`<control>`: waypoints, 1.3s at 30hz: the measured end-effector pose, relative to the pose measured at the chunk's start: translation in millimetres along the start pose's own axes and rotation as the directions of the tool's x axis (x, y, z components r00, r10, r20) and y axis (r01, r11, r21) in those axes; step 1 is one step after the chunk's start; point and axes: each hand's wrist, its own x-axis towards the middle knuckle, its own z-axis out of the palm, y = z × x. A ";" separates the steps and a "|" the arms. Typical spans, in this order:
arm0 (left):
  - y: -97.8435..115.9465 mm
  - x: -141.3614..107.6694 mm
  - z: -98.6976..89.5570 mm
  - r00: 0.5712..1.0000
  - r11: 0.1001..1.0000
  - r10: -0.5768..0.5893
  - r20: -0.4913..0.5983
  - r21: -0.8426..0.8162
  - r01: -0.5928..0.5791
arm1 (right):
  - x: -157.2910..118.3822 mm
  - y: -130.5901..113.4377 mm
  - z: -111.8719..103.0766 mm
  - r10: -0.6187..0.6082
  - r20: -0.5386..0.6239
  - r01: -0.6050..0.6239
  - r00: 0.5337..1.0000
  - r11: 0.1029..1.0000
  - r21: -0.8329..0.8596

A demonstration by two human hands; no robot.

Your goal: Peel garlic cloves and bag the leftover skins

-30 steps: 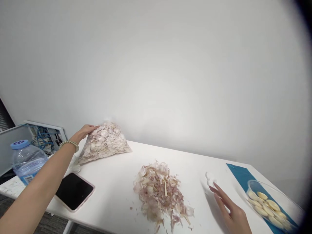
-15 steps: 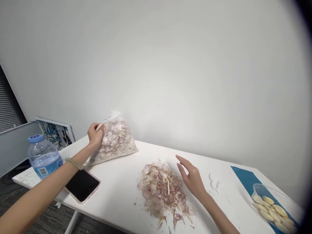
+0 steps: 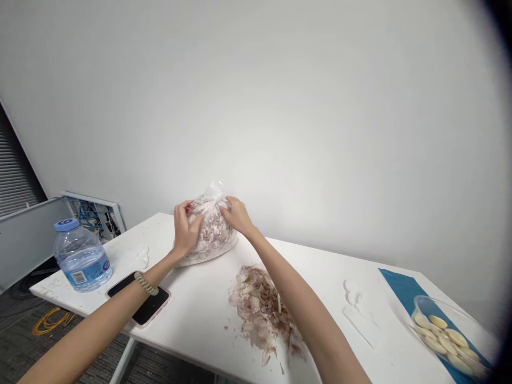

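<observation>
A clear plastic bag [image 3: 212,232] full of garlic skins stands on the table near the wall, its top gathered. On the bag's left side my left hand [image 3: 187,226] is closed around the plastic, thumb and fingers curved. My right hand [image 3: 237,214] pinches the bag at its upper right. Below my right forearm lies a loose pile of garlic skins [image 3: 256,306], partly hidden by that arm. A clear bowl [image 3: 420,304] with peeled garlic cloves [image 3: 448,341] sits at the right edge of the view.
At the left stands a water bottle [image 3: 82,256] with a blue cap. A phone [image 3: 150,309] lies under my left wrist. Crumpled white tissue [image 3: 141,256] is behind it; more tissue [image 3: 354,296] lies right. A blue strip [image 3: 400,288] runs beneath the bowl. The wall [image 3: 280,133] closes the back.
My right hand has moved from beside the loose pile up and left to the bag. The bag and my left hand have shifted right, and the bag's top is now gathered.
</observation>
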 end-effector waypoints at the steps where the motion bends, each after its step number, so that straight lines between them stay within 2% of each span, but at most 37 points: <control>1: 6.1 6.1 1.8 0.997 0.998 0.049 0.054 0.048 -0.051 | 4.9 1.4 5.3 0.012 -0.005 -0.012 1.000 1.000 0.000; 3: 16.6 19.3 6.4 0.979 0.982 0.083 0.187 0.152 -0.112 | 11.4 4.8 12.7 0.045 -0.033 -0.044 0.998 0.999 0.009; 6: 23.6 39.4 13.0 0.960 0.982 0.004 0.279 0.180 -0.056 | 18.9 10.3 15.4 0.116 -0.099 -0.112 0.988 0.993 0.048; 10: 20.9 69.6 17.4 0.957 0.992 -0.078 0.280 0.120 0.045 | 32.7 17.0 8.4 0.214 -0.140 -0.199 0.967 0.973 0.114; 15: 21.2 105.4 23.5 0.941 0.975 -0.211 0.265 -0.016 0.223 | 50.7 16.1 -7.5 0.272 -0.164 -0.247 0.948 0.956 0.158; 19: 33.5 125.5 26.6 0.930 0.929 -0.274 0.244 -0.182 0.322 | 65.7 9.1 -26.7 0.305 -0.242 -0.257 0.921 0.943 0.211; 23: 47.1 138.9 19.6 0.927 0.889 -0.271 0.261 -0.303 0.345 | 80.9 5.6 -43.9 0.322 -0.288 -0.244 0.902 0.930 0.276; 26: 48.9 144.3 13.0 0.912 0.860 -0.281 0.299 -0.343 0.377 | 87.5 4.6 -45.5 0.315 -0.284 -0.224 0.905 0.924 0.310; 31: 46.0 144.6 0.1 0.873 0.824 -0.310 0.377 -0.352 0.444 | 87.8 -6.1 -31.6 0.270 -0.303 -0.179 0.914 0.938 0.296; 34: 48.0 134.0 -16.9 0.892 0.843 -0.261 0.368 -0.363 0.397 | 79.1 -15.3 -23.8 0.184 -0.320 -0.103 0.929 0.962 0.252; 36: 49.9 121.1 -31.1 0.895 0.894 -0.161 0.416 -0.322 0.311 | 66.7 -17.4 -21.0 0.123 -0.272 -0.062 0.954 0.973 0.222; 37: 51.2 113.8 -38.0 0.870 0.942 -0.070 0.487 -0.255 0.218 | 58.6 -16.4 -20.7 0.100 -0.232 -0.051 0.967 0.977 0.207; 38: 52.9 106.8 -44.2 0.822 0.982 0.005 0.569 -0.160 0.104 | 49.7 -13.9 -21.3 0.085 -0.193 -0.048 0.978 0.980 0.193; 39: 55.5 100.6 -49.5 0.756 0.998 0.056 0.652 -0.061 -0.021 | 40.3 -10.2 -22.9 0.080 -0.160 -0.051 0.984 0.983 0.178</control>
